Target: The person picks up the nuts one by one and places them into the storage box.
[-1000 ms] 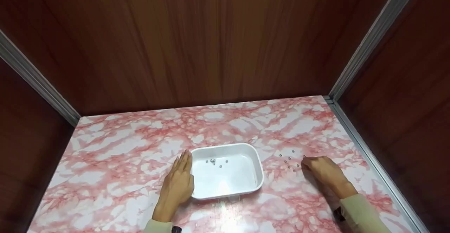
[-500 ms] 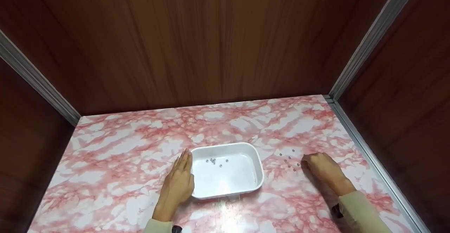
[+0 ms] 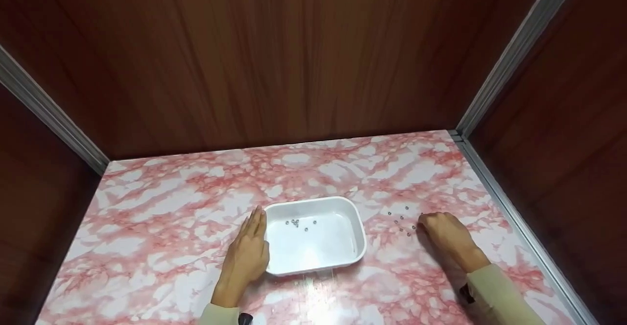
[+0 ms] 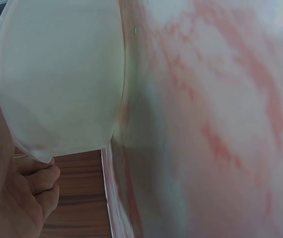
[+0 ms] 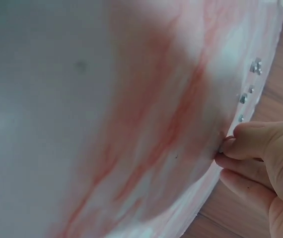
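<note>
A: In the head view, what are your hands doing?
B: Your left hand (image 3: 249, 259) is lying flat, fingers straight, against the left wall of the white tray (image 3: 360, 246), holding nothing. Your right hand (image 3: 443, 234) is curling at the loose nuts (image 3: 401, 222) on the marble table (image 3: 161, 222).

A: And the left wrist view?
B: The tray (image 4: 57, 74) is filling the frame beside your fingers (image 4: 37, 181).

A: The right wrist view?
B: Your fingertips (image 5: 241, 144) are pinching together just beside the nuts (image 5: 246, 96); I cannot tell whether one is caught.
</note>
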`<act>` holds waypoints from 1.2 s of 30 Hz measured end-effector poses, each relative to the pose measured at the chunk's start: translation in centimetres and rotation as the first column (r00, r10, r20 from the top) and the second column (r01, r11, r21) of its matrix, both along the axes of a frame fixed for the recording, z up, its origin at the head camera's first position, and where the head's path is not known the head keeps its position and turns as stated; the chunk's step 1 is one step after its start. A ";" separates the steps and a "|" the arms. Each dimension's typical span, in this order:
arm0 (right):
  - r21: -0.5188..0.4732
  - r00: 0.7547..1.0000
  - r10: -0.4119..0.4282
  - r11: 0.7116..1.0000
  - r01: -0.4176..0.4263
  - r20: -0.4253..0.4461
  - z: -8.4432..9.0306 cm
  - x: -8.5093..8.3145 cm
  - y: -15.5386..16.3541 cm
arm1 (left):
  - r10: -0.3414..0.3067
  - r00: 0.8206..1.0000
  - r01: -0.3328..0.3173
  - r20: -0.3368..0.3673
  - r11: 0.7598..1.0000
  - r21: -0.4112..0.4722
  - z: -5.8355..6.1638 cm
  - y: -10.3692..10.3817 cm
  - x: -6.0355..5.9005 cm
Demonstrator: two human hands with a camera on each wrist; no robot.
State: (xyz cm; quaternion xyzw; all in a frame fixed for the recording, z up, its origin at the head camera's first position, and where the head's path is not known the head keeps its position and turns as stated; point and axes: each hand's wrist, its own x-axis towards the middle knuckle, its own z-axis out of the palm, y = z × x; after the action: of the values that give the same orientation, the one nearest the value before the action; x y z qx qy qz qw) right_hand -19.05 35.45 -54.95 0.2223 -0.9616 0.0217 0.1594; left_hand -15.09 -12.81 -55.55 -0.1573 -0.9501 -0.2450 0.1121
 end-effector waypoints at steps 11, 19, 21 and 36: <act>-0.024 1.000 0.003 1.000 -0.003 0.020 0.0 0.3 0.0 | 0.009 1.000 -0.009 -0.011 1.000 -0.008 0.0 0.2 -0.1; 0.065 0.999 0.040 0.997 -0.040 -0.006 -0.1 0.8 0.2 | 0.007 1.000 -0.007 -0.001 1.000 -0.019 0.0 -0.2 -0.1; 0.094 0.998 0.063 0.994 -0.060 -0.025 -0.1 0.9 0.2 | 0.006 1.000 -0.006 -0.003 1.000 -0.017 0.0 -0.2 -0.1; 0.138 0.953 0.209 0.974 -0.181 -0.220 0.1 0.8 0.2 | 0.010 1.000 -0.009 0.013 0.999 -0.035 0.2 -0.1 0.0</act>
State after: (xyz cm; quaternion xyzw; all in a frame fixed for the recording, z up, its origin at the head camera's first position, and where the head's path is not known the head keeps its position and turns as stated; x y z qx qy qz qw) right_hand -18.23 35.66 -54.85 0.3261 -0.9091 -0.0451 0.2551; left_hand -15.12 -12.92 -55.38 -0.1530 -0.9557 -0.2287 0.1043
